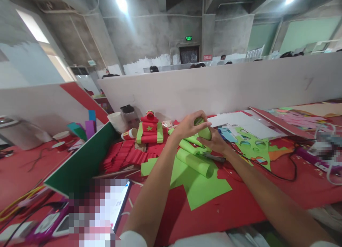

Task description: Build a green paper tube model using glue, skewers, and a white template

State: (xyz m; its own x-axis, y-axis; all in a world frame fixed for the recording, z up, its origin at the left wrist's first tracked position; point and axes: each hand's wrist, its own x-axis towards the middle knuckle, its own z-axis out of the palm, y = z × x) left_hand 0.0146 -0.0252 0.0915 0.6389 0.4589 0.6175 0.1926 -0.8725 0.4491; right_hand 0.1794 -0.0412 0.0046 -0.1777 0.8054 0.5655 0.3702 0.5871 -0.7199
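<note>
Both hands are raised over the table around a roll of light green craft sheet [204, 132]. My left hand [190, 125] curls over its top and far side. My right hand [216, 141] grips its near right side, with some fingers hidden. Below them, another green rolled tube [194, 163] lies on a flat green sheet [203, 192]. What look like scissors [214, 157] rest beside the tube, partly under my right hand. Left of my hands stands a red and green paper model [149, 131] with a yellow star on its front.
Pleated red strips [125, 156] lie on the red table [184, 218] beside a green board [80, 161]. A phone [121, 200] is at front left. A white cup [117, 121] stands behind. Cut-out green scraps [252, 143] and a cable [295, 168] lie right. A white partition [227, 85] closes the back.
</note>
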